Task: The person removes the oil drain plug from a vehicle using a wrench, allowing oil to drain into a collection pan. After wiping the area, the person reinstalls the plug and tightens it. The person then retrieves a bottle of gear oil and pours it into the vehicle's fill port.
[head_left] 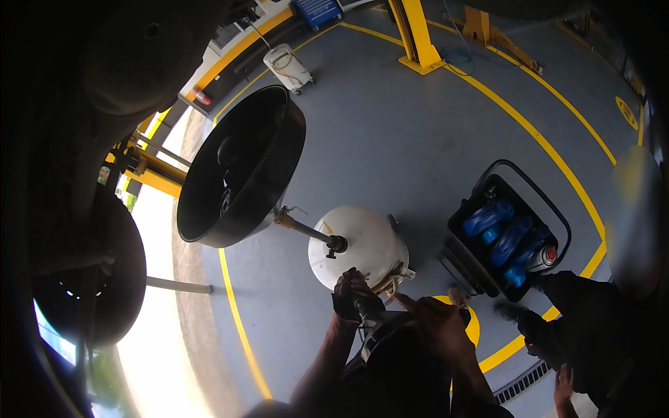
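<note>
My left hand [350,298] is closed around a dark tool-like object with a grey cylindrical part [373,317]; its exact kind is unclear in shadow. To its right, my right hand [437,326] has the index finger stretched out toward that object, and the palm side is hidden. Just beyond both hands stands a white round oil drain tank [362,240], with a hose [391,284] at its near side. From its top, a metal tube [310,231] leans up left to a large black drain funnel [240,174] with a brass-coloured valve below it.
Right of the tank, a black handled bin [468,261] holds blue bottles [512,240] and a spray can [543,258]. Another person [585,334] stands close at lower right. Yellow lift posts [416,35], a white cart [288,66] and a wheel [94,272] surround the area; dark vehicle underside hangs overhead.
</note>
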Available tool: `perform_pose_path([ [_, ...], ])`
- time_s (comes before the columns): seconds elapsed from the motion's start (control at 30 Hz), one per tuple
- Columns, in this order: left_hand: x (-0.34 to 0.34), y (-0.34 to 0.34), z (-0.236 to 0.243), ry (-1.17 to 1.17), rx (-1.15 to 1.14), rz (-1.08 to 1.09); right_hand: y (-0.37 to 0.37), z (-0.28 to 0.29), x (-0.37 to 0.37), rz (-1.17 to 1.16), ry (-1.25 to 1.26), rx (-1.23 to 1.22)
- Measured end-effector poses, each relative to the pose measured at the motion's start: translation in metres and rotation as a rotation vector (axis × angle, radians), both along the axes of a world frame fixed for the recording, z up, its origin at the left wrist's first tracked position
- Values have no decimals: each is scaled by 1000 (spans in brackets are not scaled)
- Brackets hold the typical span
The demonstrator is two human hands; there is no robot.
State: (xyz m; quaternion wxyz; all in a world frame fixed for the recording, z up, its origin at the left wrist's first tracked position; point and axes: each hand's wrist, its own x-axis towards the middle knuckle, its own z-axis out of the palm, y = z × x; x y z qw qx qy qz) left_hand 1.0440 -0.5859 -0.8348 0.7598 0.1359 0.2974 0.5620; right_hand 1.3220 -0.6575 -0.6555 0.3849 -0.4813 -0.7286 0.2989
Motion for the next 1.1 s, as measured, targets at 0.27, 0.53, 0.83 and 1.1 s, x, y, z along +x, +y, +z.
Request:
perform_pose_path([
  [0.27,34,-14,102,163,-132,-44,-4,16,-6,16,-80,72],
  [0.53,40,2,85,-159,-184,53,5,15,6,-21,-34,165],
  [0.83,75,17,86,439,-149,-103,-16,36,39,-88,-115,270],
  [1.1,74,25,56,249,-91,-178,-26,50,46,-44,-107,231],
])
